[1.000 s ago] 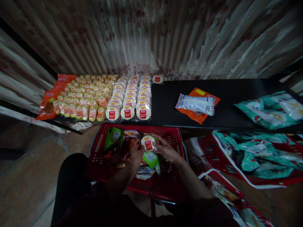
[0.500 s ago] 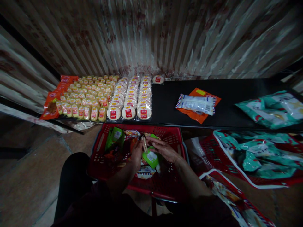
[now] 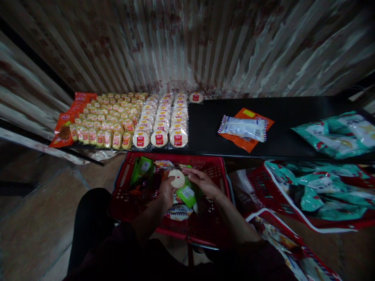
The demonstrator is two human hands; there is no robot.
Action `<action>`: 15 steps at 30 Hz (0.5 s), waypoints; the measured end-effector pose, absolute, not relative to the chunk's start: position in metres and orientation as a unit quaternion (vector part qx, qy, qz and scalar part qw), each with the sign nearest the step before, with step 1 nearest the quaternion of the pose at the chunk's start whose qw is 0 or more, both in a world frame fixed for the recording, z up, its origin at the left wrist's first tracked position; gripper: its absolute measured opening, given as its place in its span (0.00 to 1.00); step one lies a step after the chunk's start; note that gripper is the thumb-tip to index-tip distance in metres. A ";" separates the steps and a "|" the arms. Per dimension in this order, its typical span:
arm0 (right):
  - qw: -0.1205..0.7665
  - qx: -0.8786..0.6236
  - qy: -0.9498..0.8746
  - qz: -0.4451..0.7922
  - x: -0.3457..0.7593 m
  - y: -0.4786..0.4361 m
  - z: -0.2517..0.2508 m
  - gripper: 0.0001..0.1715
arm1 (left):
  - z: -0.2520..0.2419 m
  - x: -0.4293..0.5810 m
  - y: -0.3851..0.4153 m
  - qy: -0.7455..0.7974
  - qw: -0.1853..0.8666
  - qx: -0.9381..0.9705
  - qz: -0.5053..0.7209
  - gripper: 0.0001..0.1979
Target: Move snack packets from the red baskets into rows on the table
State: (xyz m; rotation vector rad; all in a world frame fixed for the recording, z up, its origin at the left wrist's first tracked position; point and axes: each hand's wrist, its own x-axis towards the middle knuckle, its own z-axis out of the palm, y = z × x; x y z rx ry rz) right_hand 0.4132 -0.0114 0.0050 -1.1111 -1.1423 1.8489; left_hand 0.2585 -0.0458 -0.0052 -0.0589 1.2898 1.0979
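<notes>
Both my hands are over a red shopping basket (image 3: 125, 183) full of snack packs. My left hand (image 3: 166, 192) pinches a round pale rice-cake pack (image 3: 177, 178), its plain back side facing up. My right hand (image 3: 199, 182) touches the pack's right edge, fingers curled round it. Under the hands lies a green packet (image 3: 187, 195). On the black shelf (image 3: 293, 128) above the basket, rows of the same round rice-cake packs (image 3: 160, 123) with red labels lie beside rows of smaller yellow packs (image 3: 102, 121).
An orange packet with a white striped packet (image 3: 243, 128) on it lies mid-shelf. Teal snack bags (image 3: 336, 134) sit at the shelf's right end and fill a second red basket (image 3: 316, 195) below. Patterned curtains hang behind. Wooden floor lies to the left.
The round pack showed its red label a second ago, stood on edge half a second ago, and now lies plain side up. Both hands stayed over the basket.
</notes>
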 end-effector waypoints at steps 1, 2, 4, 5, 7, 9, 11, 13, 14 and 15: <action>0.341 -0.431 -0.437 0.712 0.413 -0.012 0.004 0.30 | -0.005 0.258 -0.046 0.566 0.669 -0.036 0.479 0.12; 0.339 -0.436 -0.433 0.712 0.413 -0.012 0.004 0.29 | -0.005 0.257 -0.046 0.562 0.676 -0.043 0.475 0.11; 0.337 -0.446 -0.424 0.713 0.413 -0.012 0.002 0.28 | -0.004 0.255 -0.046 0.555 0.685 -0.048 0.470 0.11; 0.339 -0.449 -0.420 0.712 0.413 -0.012 0.001 0.28 | -0.004 0.254 -0.046 0.553 0.685 -0.048 0.472 0.11; 0.342 -0.452 -0.418 0.710 0.413 -0.011 -0.002 0.28 | -0.005 0.253 -0.045 0.553 0.681 -0.045 0.478 0.11; 0.337 -0.454 -0.433 0.702 0.413 -0.010 -0.004 0.28 | -0.006 0.253 -0.045 0.555 0.678 -0.043 0.480 0.11; 0.326 -0.458 -0.468 0.682 0.412 -0.009 -0.006 0.28 | -0.005 0.254 -0.044 0.563 0.678 -0.044 0.471 0.11; 0.312 -0.461 -0.503 0.662 0.412 -0.009 -0.009 0.27 | -0.003 0.256 -0.045 0.575 0.671 -0.032 0.467 0.11; 0.304 -0.460 -0.513 0.658 0.412 -0.009 -0.009 0.27 | -0.002 0.258 -0.045 0.580 0.666 -0.021 0.468 0.11; 0.296 -0.457 -0.516 0.661 0.411 -0.010 -0.009 0.27 | 0.000 0.259 -0.046 0.585 0.661 -0.008 0.470 0.11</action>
